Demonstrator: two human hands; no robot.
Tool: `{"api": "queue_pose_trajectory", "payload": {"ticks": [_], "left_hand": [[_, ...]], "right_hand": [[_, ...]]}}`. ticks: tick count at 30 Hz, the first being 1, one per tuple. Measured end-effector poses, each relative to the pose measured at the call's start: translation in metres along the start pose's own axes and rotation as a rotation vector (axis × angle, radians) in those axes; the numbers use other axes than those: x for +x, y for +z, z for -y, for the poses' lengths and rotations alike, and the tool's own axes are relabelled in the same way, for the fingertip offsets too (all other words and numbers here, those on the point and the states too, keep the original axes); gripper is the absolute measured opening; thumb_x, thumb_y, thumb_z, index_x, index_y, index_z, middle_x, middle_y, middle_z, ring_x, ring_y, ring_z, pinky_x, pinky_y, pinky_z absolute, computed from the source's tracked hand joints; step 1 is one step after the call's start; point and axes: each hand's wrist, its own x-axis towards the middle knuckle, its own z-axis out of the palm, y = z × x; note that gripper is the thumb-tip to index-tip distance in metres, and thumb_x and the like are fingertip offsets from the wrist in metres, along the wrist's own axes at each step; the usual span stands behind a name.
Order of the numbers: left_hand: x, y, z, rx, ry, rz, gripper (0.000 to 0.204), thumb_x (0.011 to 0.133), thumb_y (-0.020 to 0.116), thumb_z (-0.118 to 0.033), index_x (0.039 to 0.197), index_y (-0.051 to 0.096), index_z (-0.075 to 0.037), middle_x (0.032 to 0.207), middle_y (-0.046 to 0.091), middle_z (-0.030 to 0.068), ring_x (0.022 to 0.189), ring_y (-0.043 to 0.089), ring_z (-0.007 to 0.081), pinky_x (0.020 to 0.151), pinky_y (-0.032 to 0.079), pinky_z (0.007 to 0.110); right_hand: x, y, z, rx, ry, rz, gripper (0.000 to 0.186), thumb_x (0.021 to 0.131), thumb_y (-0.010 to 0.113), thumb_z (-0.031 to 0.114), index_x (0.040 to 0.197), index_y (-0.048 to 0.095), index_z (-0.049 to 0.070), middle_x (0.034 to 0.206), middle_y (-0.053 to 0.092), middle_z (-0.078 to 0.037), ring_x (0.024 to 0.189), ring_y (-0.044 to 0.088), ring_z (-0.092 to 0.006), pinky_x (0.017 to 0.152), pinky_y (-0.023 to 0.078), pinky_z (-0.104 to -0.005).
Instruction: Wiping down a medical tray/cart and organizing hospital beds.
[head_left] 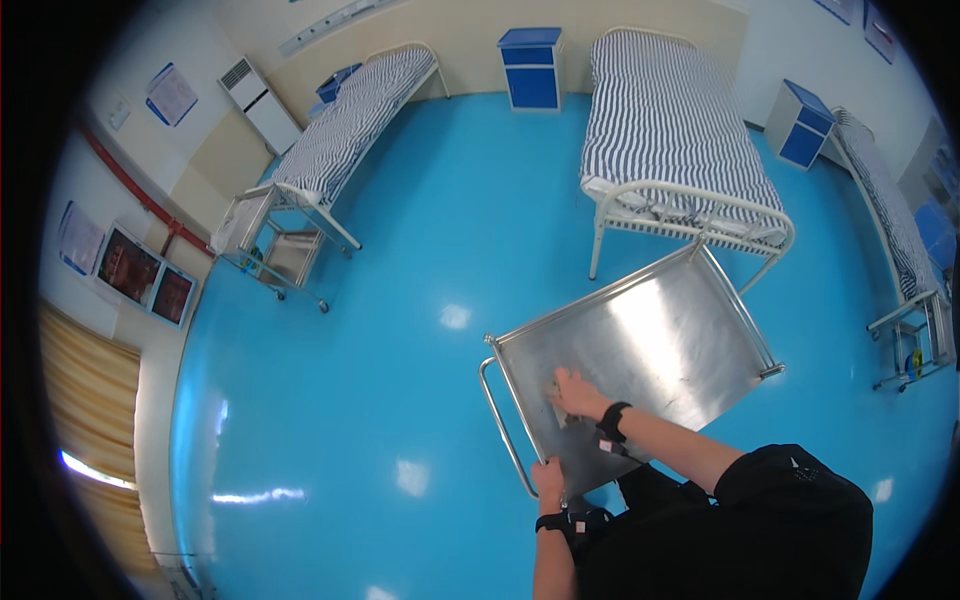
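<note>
A stainless steel trolley stands in front of me, turned at an angle, with a low rail along its far side. My right hand lies on its top shelf near the left end, fingers stretched out over the metal. Under the palm is a small pale patch; I cannot tell whether it is a cloth or a reflection. At the near left corner my left hand is closed around the trolley's edge. Beside it, a bent tubular push handle sticks out from the left end. Black bands circle both wrists.
Past the trolley stands a bed with striped bedding. Another striped bed and a small steel cart are at the left. Blue-fronted bedside cabinets line the back. A third bed runs along the right.
</note>
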Motion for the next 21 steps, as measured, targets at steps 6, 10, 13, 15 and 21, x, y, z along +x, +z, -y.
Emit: {"api": "queue_pose_trajectory", "payload": {"ticks": [6,10,13,15,21], "left_hand": [[0.018,0.014,0.006,-0.036,0.016,0.065,0.036,0.069,0.054,-0.020,0.084,0.050,0.013,0.071,0.057,0.0224,0.056,0.058,0.0312,0.051,0.044,0.038],[0.041,0.011,0.026,-0.106,-0.001,0.122,0.037,0.069,0.053,-0.017,0.087,0.045,0.014,0.062,0.053,0.0202,0.047,0.054,0.0283,0.041,0.041,0.037],[0.033,0.016,0.011,-0.173,-0.003,0.157,0.035,0.070,0.053,-0.016,0.086,0.045,0.013,0.059,0.051,0.0168,0.042,0.051,0.0248,0.037,0.038,0.036],[0.023,0.012,-0.003,-0.193,0.003,0.210,0.033,0.070,0.052,-0.015,0.086,0.044,0.012,0.058,0.050,0.0148,0.039,0.049,0.0229,0.034,0.036,0.034],[0.014,0.011,-0.007,-0.248,-0.051,0.094,0.025,0.073,0.053,-0.018,0.066,0.040,0.002,0.050,0.040,0.0092,0.037,0.041,0.0205,0.033,0.032,0.033]], "right_hand": [[-0.074,0.018,-0.043,0.023,-0.040,-0.075,0.055,0.076,0.061,0.033,0.116,0.031,0.010,0.110,0.043,-0.029,0.095,0.049,-0.0473,0.081,0.042,-0.0487],[-0.111,0.038,-0.063,0.046,-0.083,0.004,0.056,0.075,0.063,0.032,0.116,0.032,0.009,0.109,0.045,-0.029,0.096,0.049,-0.0465,0.081,0.042,-0.0479],[-0.130,0.051,-0.085,0.022,-0.060,-0.016,0.056,0.075,0.063,0.033,0.115,0.032,0.010,0.108,0.046,-0.028,0.096,0.049,-0.0457,0.081,0.043,-0.0476],[-0.143,0.056,-0.088,0.003,0.004,-0.008,0.056,0.075,0.063,0.034,0.115,0.033,0.010,0.107,0.046,-0.028,0.096,0.049,-0.0454,0.080,0.043,-0.0476],[-0.148,0.065,-0.085,0.004,0.041,0.000,0.055,0.075,0.062,0.038,0.114,0.033,0.011,0.108,0.045,-0.027,0.098,0.049,-0.0441,0.080,0.042,-0.0476]]}}
